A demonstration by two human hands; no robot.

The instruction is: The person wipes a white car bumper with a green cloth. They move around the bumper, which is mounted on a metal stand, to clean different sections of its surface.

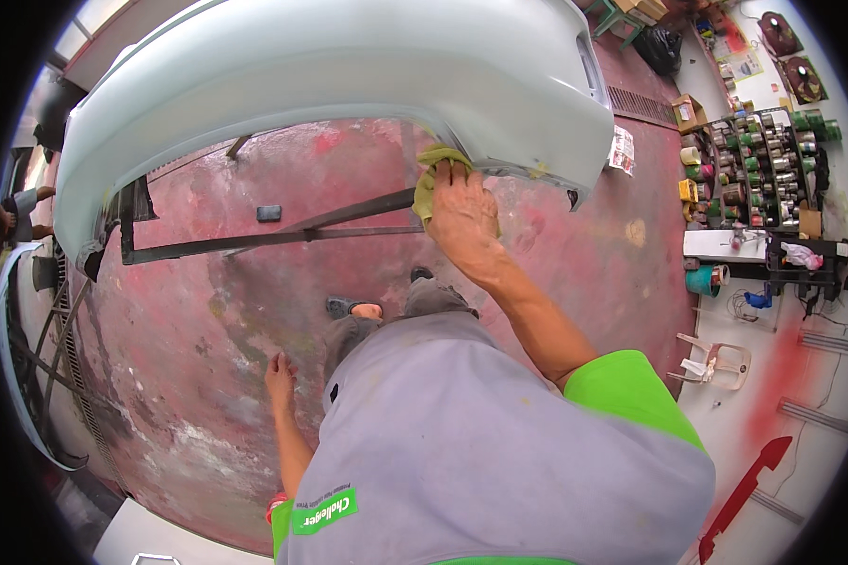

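Pale blue, curved car bumper point(367, 71): smooth
Yellow-green cloth point(425, 196): crumpled
Right hand point(464, 212): grips cloth by bumper's edge
Left hand point(280, 379): half open

The bumper point(349, 66) has a smooth coat with a soft satin sheen; the cloth point(424, 195) on it is matt, wrinkled fabric. The stand point(360, 209) looks like dull metal. The floor point(254, 311) is hard, its colour patchy and scuffed. The shirt point(499, 424) is matt fabric, the bag point(660, 49) glossy plastic, the box point(689, 113) cardboard

Crumpled green cloth point(425, 194) against pale bumper point(349, 66)
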